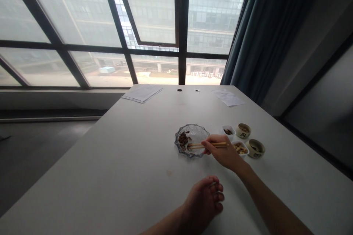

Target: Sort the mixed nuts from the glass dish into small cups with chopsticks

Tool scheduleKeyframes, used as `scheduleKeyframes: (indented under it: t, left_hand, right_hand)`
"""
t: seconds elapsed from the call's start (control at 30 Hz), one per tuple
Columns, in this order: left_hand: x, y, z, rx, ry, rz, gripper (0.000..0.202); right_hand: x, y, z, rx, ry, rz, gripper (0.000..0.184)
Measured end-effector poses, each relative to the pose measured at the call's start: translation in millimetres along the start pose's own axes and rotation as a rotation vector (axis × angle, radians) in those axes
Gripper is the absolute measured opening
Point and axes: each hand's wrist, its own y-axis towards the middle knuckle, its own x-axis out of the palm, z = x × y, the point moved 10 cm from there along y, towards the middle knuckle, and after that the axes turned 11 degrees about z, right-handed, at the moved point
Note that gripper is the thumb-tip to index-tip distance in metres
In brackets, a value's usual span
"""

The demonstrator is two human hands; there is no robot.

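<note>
My right hand point(222, 152) is closed around a pair of wooden chopsticks point(197, 145). It hovers at the right rim of a clear glass bowl point(199, 132) with a scalloped edge. The chopstick tips are inside the bowl, beside a pile of small dark-brown pieces point(183, 140), too small to name. Whether a piece is pinched between the tips I cannot tell. Closer to me, my left hand point(205, 198) rests on the table with its fingers curled in and nothing visible in them.
Right of the bowl stand a white dish of dark pieces point(228, 131), a white dish of pale-brown pieces point(240, 148), partly behind my right hand, and two ceramic cups point(243, 130). Papers point(142, 93) lie at the white table's point(132, 154) far left, more sheets point(228, 97) far right.
</note>
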Motion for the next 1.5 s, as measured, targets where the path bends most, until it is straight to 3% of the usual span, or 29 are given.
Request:
scheduleKeyframes:
  t: [0.27,0.7,1.1,1.5]
  left_hand:
    - [-0.4,1,2,0.008,0.008,0.006,0.011]
    - [-1.5,1,1,0.016,0.007,-0.001,0.013]
    - [-0.5,0,1,0.017,0.000,0.017,0.013]
    - [-1.5,2,1,0.018,-0.004,0.005,0.013]
  right_hand:
    - [2,-8,-16,-0.032,-0.049,-0.024,0.030]
    - [7,-11,-19,-0.073,-0.093,0.006,0.037]
    - [14,-15,-28,-0.159,-0.123,-0.041,0.031]
    - [13,-15,-23,-0.125,-0.141,-0.004,0.044]
